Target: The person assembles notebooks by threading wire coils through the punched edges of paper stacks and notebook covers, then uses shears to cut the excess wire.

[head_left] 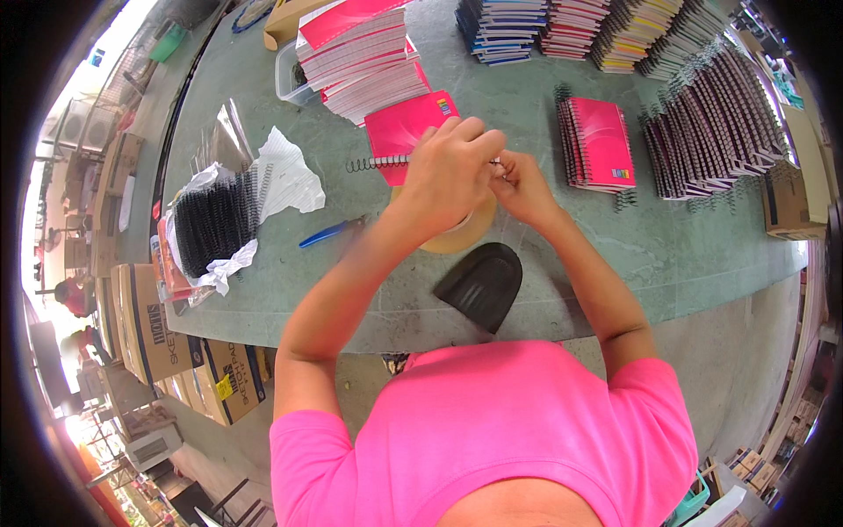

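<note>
both hands (479, 171) pinch the pink notebook's (406, 126) wire coil (376, 162), fingers closed, fingertips hidden.

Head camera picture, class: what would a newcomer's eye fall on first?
First, the two hands at the centre: the left hand and right hand meet over a pink-covered notebook with a black wire spiral sticking out leftward. Next, rows of stacked spiral-bound notebooks at right, and a bundle of black wire spirals at left.
</note>
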### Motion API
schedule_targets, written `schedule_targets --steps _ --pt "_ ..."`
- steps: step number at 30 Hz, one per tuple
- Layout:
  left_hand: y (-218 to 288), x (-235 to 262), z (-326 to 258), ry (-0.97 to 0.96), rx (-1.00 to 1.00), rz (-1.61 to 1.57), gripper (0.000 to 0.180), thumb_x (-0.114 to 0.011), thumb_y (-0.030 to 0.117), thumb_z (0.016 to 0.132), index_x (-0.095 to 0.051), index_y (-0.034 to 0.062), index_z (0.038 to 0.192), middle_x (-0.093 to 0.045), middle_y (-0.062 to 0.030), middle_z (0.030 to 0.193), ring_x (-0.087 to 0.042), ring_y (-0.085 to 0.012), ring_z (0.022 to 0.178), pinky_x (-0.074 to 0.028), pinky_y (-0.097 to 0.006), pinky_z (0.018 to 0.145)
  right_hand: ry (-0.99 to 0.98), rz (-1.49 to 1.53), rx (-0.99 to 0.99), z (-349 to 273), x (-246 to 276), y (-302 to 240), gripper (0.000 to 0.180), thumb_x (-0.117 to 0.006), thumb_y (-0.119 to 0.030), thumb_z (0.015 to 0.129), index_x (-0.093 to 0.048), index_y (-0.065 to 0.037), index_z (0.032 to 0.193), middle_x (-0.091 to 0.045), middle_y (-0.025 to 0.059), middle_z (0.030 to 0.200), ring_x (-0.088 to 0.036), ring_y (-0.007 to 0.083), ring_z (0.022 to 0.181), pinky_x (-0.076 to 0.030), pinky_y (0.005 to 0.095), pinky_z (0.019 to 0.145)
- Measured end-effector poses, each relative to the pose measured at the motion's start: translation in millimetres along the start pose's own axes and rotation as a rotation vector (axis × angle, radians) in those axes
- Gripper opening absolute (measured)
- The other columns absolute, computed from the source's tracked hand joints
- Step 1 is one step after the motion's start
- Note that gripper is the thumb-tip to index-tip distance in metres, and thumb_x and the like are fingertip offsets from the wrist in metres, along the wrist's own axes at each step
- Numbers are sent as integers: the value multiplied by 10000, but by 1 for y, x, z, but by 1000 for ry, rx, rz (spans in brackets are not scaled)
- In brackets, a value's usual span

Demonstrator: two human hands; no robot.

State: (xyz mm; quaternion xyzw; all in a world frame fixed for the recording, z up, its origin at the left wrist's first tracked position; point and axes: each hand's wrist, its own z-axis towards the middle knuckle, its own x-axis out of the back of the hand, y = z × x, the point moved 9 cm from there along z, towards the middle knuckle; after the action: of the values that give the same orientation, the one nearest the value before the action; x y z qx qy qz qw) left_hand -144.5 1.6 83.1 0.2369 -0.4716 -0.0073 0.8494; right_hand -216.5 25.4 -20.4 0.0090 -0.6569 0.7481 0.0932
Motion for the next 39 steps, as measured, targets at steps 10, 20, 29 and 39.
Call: schedule_targets --steps 10,20,29,39 --pt "12 8 -25 -66 136 -5 349 -699 211 733 -587 43 1017 -605 -184 982 -582 -350 893 -450 -411 800 238 506 -315 -27 21 -9 428 -658 -254 842 -511 -5 1158 -598 98 1031 -556 130 919 -485 297 731" --pt "-19 41 -20 76 164 -97 334 -689 210 786 -621 41 1067 -608 -142 1032 -591 -256 905 -460 -339 774 456 -272 -161 -39 199 -16 392 -613 -198 856 -529 6 1179 -632 150 1052 -617 252 932 -461 321 835" --pt "-83 38 -49 142 417 -171 221 -657 175 814 -654 18 971 -626 -134 867 -601 -257 724 -462 -320 645 652 -938 -220 -61 222 7 370 -555 -210 877 -563 22 1165 -606 241 1083 -579 361 1046 -442 360 890" --pt "-169 -7 -70 64 422 126 199 -593 138 819 -667 0 941 -629 -184 891 -596 -308 828 -460 -379 727 264 -462 -92 79 51 34 359 -653 -316 785 -661 -24 994 -661 145 796 -644 247 766 -486 341 701"
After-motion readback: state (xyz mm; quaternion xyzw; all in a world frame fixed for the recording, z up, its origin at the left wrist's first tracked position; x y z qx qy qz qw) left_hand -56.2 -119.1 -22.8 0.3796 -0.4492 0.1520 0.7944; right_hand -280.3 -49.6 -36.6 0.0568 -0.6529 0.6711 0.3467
